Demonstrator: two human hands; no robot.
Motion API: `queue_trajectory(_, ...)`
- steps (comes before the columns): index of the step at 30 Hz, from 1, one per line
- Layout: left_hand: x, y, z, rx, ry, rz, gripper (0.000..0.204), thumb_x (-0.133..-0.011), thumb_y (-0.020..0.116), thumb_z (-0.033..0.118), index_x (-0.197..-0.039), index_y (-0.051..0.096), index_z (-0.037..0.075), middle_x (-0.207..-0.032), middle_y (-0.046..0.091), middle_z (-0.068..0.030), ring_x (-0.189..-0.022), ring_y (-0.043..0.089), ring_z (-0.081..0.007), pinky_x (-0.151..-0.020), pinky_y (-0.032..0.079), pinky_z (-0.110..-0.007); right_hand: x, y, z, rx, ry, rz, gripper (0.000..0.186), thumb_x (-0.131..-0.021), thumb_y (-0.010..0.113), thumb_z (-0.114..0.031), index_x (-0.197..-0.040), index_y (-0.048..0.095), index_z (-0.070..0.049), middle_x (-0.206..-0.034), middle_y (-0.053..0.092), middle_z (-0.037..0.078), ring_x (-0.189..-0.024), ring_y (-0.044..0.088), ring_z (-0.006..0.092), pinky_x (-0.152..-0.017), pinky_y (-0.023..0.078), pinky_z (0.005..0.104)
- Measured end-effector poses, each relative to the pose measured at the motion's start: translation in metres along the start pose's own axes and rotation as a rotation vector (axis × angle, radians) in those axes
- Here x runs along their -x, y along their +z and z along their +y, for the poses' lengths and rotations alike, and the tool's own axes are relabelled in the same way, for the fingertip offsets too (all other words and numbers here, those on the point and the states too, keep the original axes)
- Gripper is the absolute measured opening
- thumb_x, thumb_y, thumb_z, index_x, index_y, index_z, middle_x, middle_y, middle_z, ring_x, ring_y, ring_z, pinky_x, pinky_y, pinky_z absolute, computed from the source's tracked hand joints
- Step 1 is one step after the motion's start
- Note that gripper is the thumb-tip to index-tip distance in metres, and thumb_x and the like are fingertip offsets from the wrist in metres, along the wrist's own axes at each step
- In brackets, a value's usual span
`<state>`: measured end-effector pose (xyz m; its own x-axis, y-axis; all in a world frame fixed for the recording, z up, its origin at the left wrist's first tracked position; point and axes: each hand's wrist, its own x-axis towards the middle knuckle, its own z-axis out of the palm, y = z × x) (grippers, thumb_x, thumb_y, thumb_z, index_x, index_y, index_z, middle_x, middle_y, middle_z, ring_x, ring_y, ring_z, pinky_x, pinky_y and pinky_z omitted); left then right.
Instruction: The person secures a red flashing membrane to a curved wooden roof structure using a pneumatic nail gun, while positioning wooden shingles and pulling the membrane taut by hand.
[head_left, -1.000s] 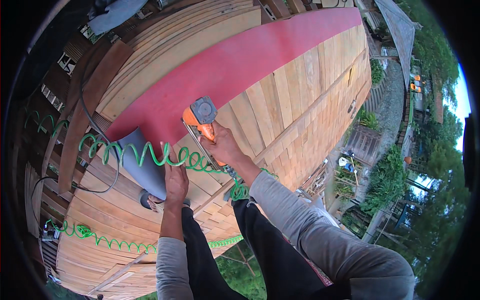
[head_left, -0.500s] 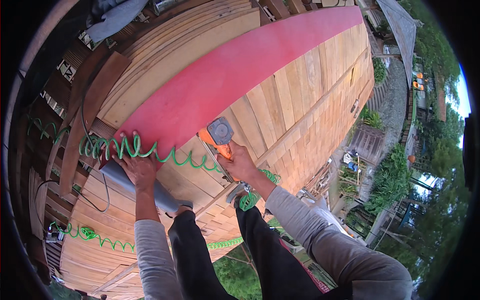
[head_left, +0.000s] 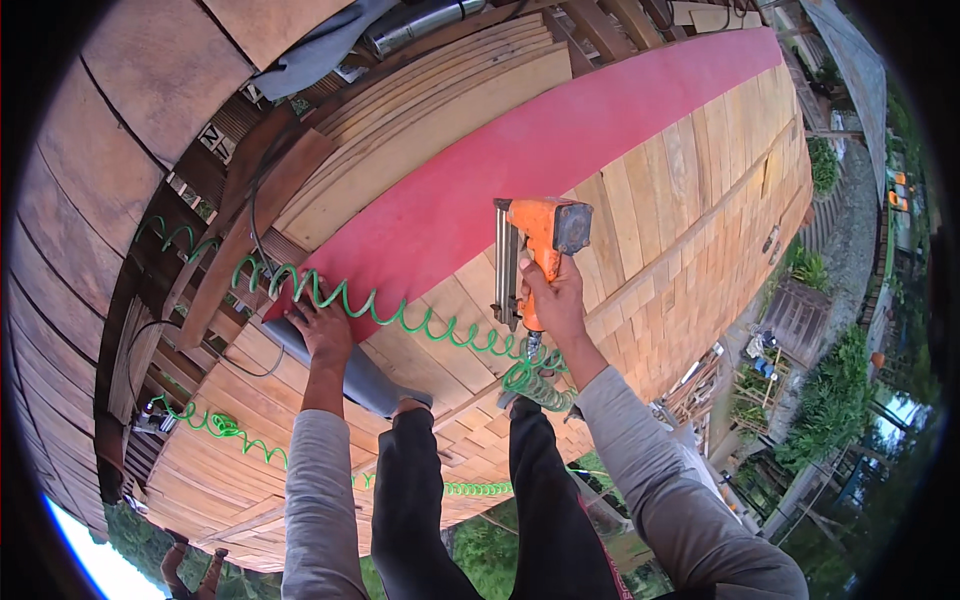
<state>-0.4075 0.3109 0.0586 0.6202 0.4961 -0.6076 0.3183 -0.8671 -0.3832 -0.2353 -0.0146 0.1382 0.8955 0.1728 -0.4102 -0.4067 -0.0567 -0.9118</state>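
Note:
My left hand (head_left: pixel 321 326) lies with fingers spread on the red sheet (head_left: pixel 450 200), beside its rolled-up end with a grey underside (head_left: pixel 365 378). My right hand (head_left: pixel 553 298) grips an orange pneumatic nail gun (head_left: pixel 550 222) by the handle, raised over the pale wooden shingles (head_left: pixel 680 180), its magazine on the left side. A coiled green hose (head_left: pixel 395 316) runs from the gun's lower end leftward, across the view just over my left hand. My feet (head_left: pixel 410 405) stand on the boards near the roll.
Long pale planks (head_left: pixel 400 105) lie beyond the red sheet. Loose dark boards (head_left: pixel 225 290), a black cable and more green hose are at left. A brown shingled surface (head_left: pixel 120 110) fills the upper left. A steep drop to a path and plants (head_left: pixel 830 400) is at right.
My left hand moved left onto the red sheet and spread its fingers. The nail gun moved right and turned, now showing its magazine upright. The view has tilted, revealing more shingles at upper left.

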Motion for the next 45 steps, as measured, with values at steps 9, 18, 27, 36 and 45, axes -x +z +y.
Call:
queue_trajectory(9, -0.002, 0.018, -0.004, 0.062, 0.048, 0.042, 0.077, -0.103, 0.051, 0.019, -0.167, 0.014, -0.001, -0.176, -0.002, -0.0234, -0.154, 0.025, -0.055, -0.119, 0.025, -0.074, -0.043, 0.041, -0.008, 0.09, 0.014, -0.113, 0.017, -0.101, 0.069, -0.011, -0.113, 0.06, -0.003, -0.084, 0.061, 0.0, -0.063, 0.057, 0.0068, -0.057, 0.049, 0.0248)
queue_trajectory(18, 0.007, 0.036, -0.014, 0.136, 0.019, 0.056, 0.081, -0.099, 0.055, 0.014, -0.169, 0.017, 0.011, -0.177, -0.002, -0.0136, -0.157, 0.019, -0.0529, -0.12, 0.024, -0.075, -0.034, 0.045, -0.005, 0.146, -0.025, -0.15, 0.015, -0.101, 0.069, -0.01, -0.111, 0.06, -0.003, -0.081, 0.06, 0.0, -0.063, 0.056, 0.0062, -0.056, 0.048, 0.0245)
queue_trajectory(27, 0.015, 0.014, -0.019, 0.319, 0.003, -0.009, 0.07, -0.099, 0.051, 0.013, -0.166, 0.028, 0.013, -0.171, 0.023, -0.0179, -0.159, 0.016, -0.0489, -0.12, 0.02, -0.077, -0.063, 0.059, 0.01, 0.162, -0.07, -0.136, 0.019, -0.101, 0.07, -0.014, -0.113, 0.059, -0.004, -0.081, 0.06, -0.001, -0.062, 0.056, 0.0058, -0.054, 0.048, 0.0242)
queue_trajectory(36, 0.007, 0.022, -0.021, 0.128, 0.071, -0.115, 0.068, -0.103, 0.048, 0.02, -0.165, 0.026, 0.004, -0.171, 0.018, -0.0267, -0.157, 0.015, -0.0554, -0.116, 0.023, -0.08, -0.088, 0.069, 0.002, 0.087, -0.044, -0.065, 0.02, -0.1, 0.069, -0.011, -0.116, 0.059, -0.004, -0.085, 0.062, 0.001, -0.063, 0.057, 0.0067, -0.053, 0.05, 0.0257)
queue_trajectory(45, 0.006, 0.02, -0.017, 0.092, 0.091, -0.138, 0.076, -0.1, 0.054, 0.019, -0.167, 0.021, 0.003, -0.171, 0.012, -0.0315, -0.155, 0.012, -0.0607, -0.116, 0.023, -0.08, -0.089, 0.065, 0.008, 0.045, -0.028, -0.075, 0.023, -0.098, 0.072, -0.017, -0.113, 0.06, -0.005, -0.085, 0.063, 0.0, -0.063, 0.06, 0.0066, -0.053, 0.049, 0.0242)
